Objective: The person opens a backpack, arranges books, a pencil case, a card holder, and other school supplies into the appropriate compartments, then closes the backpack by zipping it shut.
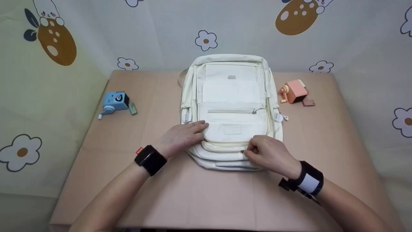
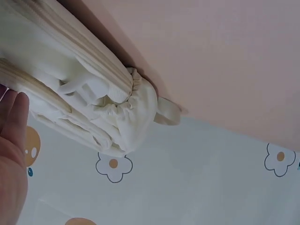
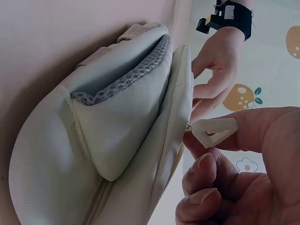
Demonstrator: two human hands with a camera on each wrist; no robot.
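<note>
A cream-white backpack (image 1: 230,91) lies on the table with its front facing up. My left hand (image 1: 185,135) rests on the left edge of its front pocket, fingers fairly straight; in the left wrist view only part of that hand (image 2: 13,145) shows beside the bag. At the lower front, my right hand (image 1: 272,153) pinches the pull at the right part of the bottom pocket's curved zipper (image 1: 222,151). Up close in the right wrist view, the pale looped zipper pull (image 3: 214,131) lies against a fingertip, the other fingers curled below it.
Left of the bag stands a blue crank pencil sharpener (image 1: 116,100) with a small green piece (image 1: 133,109). On the right are a pink crank sharpener (image 1: 295,91) and a small brownish-pink piece (image 1: 309,102). A patterned curtain (image 1: 173,29) hangs behind the table (image 1: 222,199).
</note>
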